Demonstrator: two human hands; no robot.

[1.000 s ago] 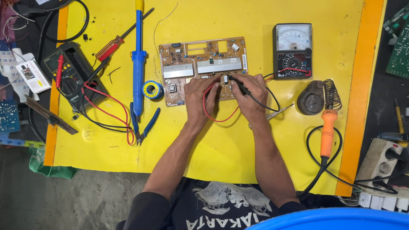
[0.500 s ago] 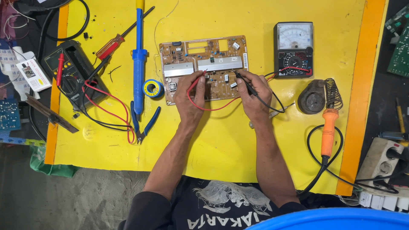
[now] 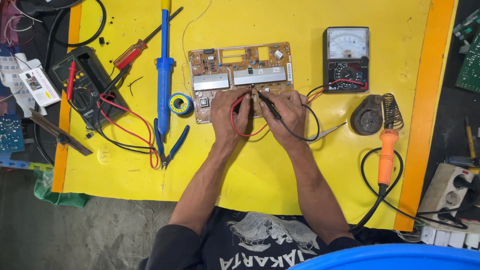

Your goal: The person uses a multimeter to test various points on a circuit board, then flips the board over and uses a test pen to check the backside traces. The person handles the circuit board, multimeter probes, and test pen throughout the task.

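A: What do the hands hold?
B: The left hand [image 3: 227, 111] pinches a thin red probe [image 3: 243, 98]. The right hand [image 3: 287, 112] pinches a black probe [image 3: 265, 100].
A: Where do they touch?
B: On the flat brown board [image 3: 240, 70], on the yellow mat [image 3: 260, 165].

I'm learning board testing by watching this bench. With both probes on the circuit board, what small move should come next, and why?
Probably hold both tips steady and glance at the analog multimeter. The left hand has the red probe and the right hand the black probe, their tips close together on the circuit board, and both leads run to that meter.
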